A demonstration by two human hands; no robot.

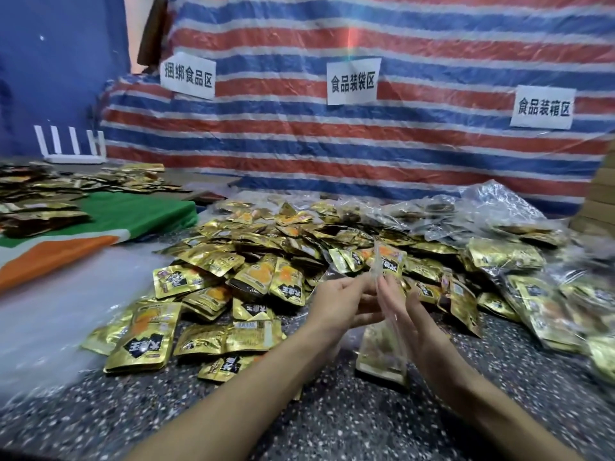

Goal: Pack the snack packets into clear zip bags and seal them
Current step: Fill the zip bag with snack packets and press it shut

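Observation:
A clear zip bag (382, 347) hangs upright between my hands, with gold snack packets inside its lower part. My left hand (336, 306) pinches the bag's top edge from the left. My right hand (404, 314) holds the same top edge from the right, fingers pressed along it. A big heap of loose gold snack packets (266, 261) covers the speckled table (166, 417) just beyond and left of my hands. Filled clear bags of packets (519, 287) are piled at the right.
A green, white and orange cloth (100, 227) lies at the left with more packets (40, 207) on and behind it. A striped tarp (366, 144) with three paper signs hangs behind the table. A white rack (70, 144) stands far left. Cardboard (599, 207) shows at the right edge.

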